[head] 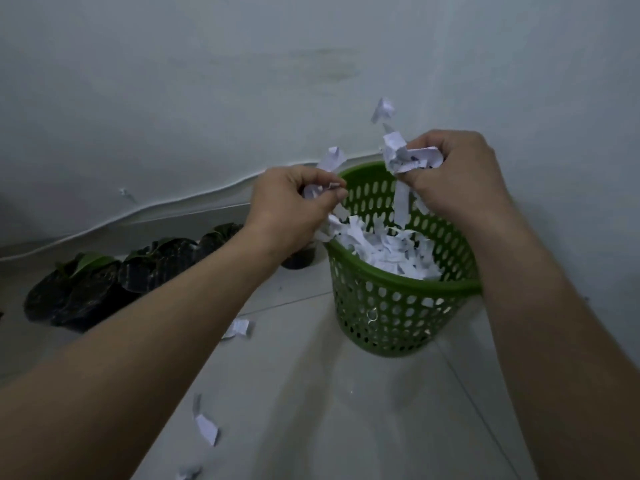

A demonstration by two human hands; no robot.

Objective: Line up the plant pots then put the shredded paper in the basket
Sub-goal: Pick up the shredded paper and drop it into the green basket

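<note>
Two bare forearms reach forward from the near edge over a pale tiled floor, toward a round green plastic basket with perforated walls that stands on the floor right of centre, close to a pale wall.

The left hand hovers just above the basket's left rim, its fingers curled and pinching a small clump of white shredded paper strips; one strip pokes up above the knuckles.

The right hand is held above the far right part of the basket, fingers clenched around a larger crumpled wad of white paper shreds. A long strip dangles from this wad down into the basket's mouth, and a loose scrap is in the air above the hand, against the wall.

Inside the basket lies a heap of white shredded paper, reaching close to the rim.

To the left, along the foot of the wall, dark plant pots with green leaves stand side by side in a row that runs from the near left toward the basket; the left forearm hides part of the row.

A few white paper scraps remain on the floor: one just left of the basket, beside the left forearm, and others nearer, under that arm.

A thin white cable runs along the wall's base.
</note>
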